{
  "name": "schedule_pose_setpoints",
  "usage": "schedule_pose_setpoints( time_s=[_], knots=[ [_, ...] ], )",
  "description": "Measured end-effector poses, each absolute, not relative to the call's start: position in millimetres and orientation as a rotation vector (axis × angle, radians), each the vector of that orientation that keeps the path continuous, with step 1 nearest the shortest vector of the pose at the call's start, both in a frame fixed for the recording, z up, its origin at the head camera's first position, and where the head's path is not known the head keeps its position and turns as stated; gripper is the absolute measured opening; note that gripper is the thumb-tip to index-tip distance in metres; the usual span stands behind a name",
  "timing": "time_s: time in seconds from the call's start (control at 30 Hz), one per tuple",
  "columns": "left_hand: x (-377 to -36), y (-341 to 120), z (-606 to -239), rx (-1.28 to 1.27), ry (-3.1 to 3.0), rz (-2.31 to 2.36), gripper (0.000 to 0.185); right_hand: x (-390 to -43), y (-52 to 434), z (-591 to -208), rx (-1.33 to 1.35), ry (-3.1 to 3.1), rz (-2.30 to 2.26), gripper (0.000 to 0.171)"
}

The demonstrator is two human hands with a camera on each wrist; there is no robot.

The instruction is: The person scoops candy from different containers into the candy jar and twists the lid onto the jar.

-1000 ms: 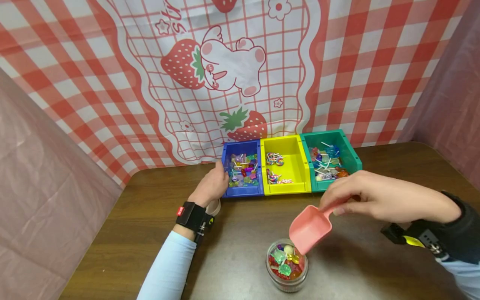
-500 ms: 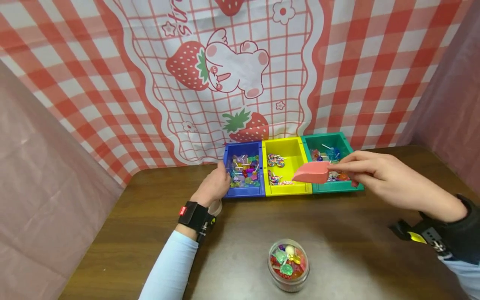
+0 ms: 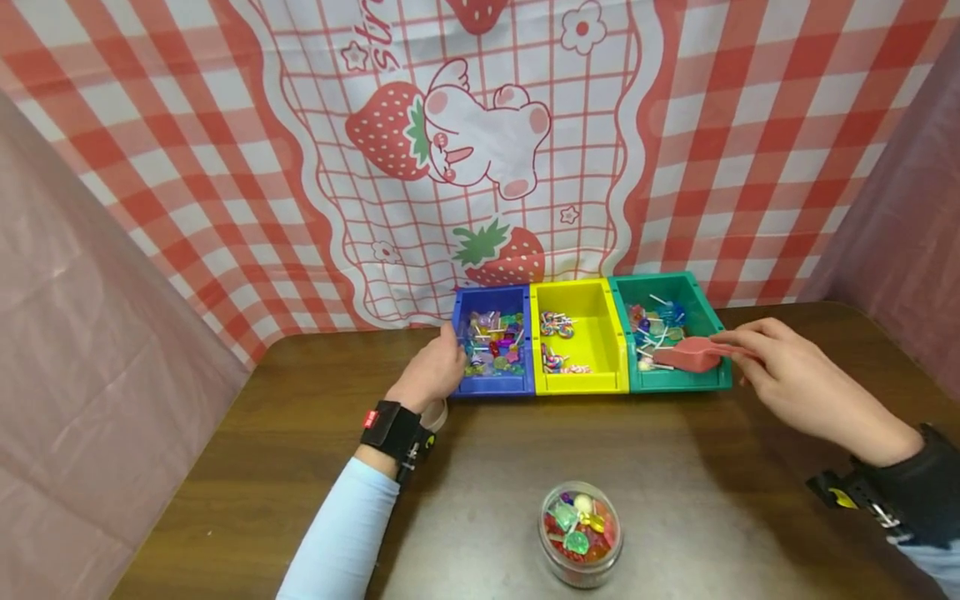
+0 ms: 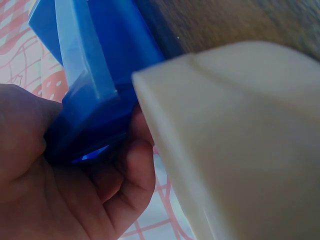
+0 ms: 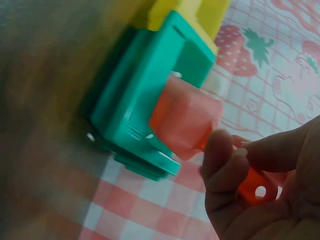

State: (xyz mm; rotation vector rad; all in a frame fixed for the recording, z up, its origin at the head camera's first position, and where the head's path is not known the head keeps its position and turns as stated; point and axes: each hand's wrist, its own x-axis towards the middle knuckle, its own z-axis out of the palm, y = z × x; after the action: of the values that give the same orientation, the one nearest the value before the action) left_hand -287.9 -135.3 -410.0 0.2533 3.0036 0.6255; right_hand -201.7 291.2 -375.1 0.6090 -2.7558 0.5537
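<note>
Right hand (image 3: 795, 379) pinches the pink scoop (image 3: 686, 353) by its handle, bowl pointing left over the teal bin (image 3: 716, 329), candy lying just beyond the bowl. Left hand (image 3: 435, 375) grips the blue bin (image 3: 491, 385), two bins left of the teal one.

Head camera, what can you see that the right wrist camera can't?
Only the head view shows the left hand holding the blue bin, the candy jar and the brown table. Only the right wrist view shows the hole in the scoop's handle. Both show the right hand pinching the pink scoop at the green bin, beside the yellow bin.
</note>
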Motion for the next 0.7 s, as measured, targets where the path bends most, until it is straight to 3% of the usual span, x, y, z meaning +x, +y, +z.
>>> schedule_pose_setpoints(
  time_s=[0.3, 0.7],
  knots=[
    [-289, -136, -410, 0.232, 2.998, 0.621, 0.052, -202, 281, -385, 0.596, -2.89, 0.611, 0.021],
    [-289, -136, -410, 0.247, 2.994, 0.621, 0.05, -205, 269, -397, 0.6, -2.956, 0.621, 0.045]
  ],
)
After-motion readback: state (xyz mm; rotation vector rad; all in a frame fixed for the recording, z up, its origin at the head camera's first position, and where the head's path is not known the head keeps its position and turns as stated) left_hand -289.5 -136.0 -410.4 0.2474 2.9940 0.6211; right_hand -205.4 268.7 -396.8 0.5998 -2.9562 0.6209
